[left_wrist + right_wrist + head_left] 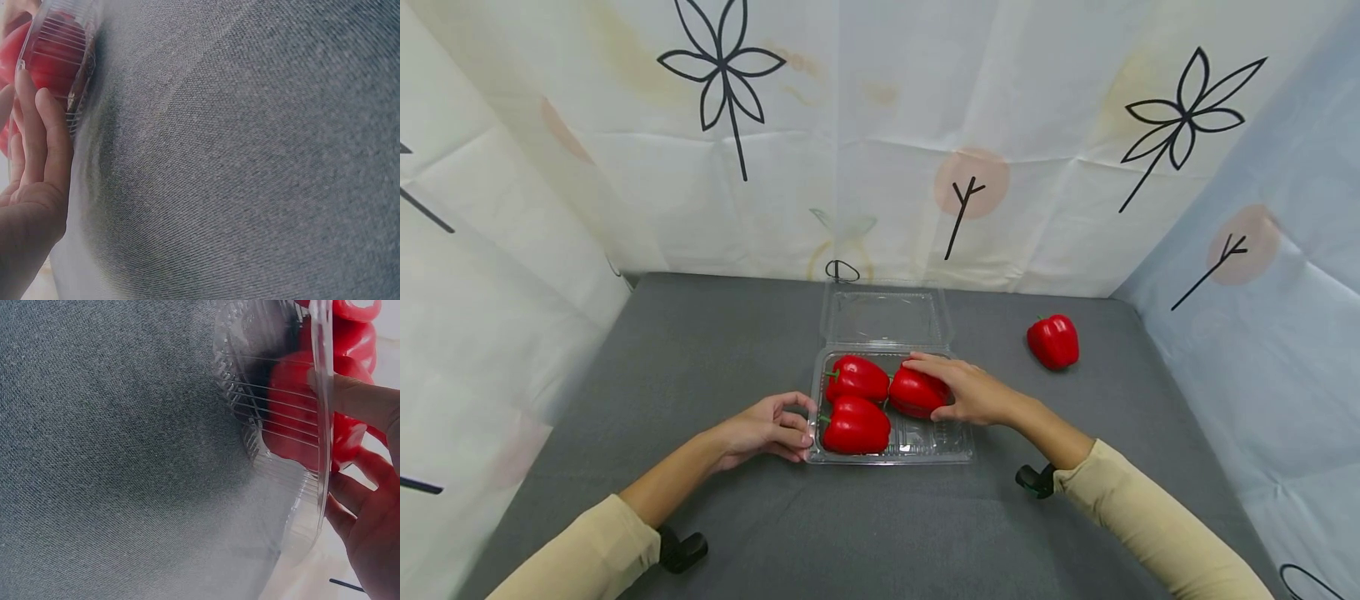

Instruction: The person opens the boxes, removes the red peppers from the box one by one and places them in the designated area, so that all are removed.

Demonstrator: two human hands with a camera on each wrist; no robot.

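A clear plastic clamshell container [925, 450] lies on the table with its lid folded back, and three red bell peppers rest in its base. My right hand [973, 392] grips the right-hand bell pepper [917, 393], fingers over its far side and thumb at its near side. In the right wrist view this bell pepper [290, 419] shows through the ribbed container wall. Two more, an upper bell pepper [859, 377] and a lower bell pepper [856, 427], sit at the left with stems pointing left. My left hand [771, 429] touches the container's left edge with fairly straight fingers [56, 134].
A further red bell pepper [1053, 342] stands on the grey tabletop [730, 333] at the back right. The raised lid [883, 317] lies toward the back wall. White patterned cloth [880, 167] encloses the table at the back and both sides.
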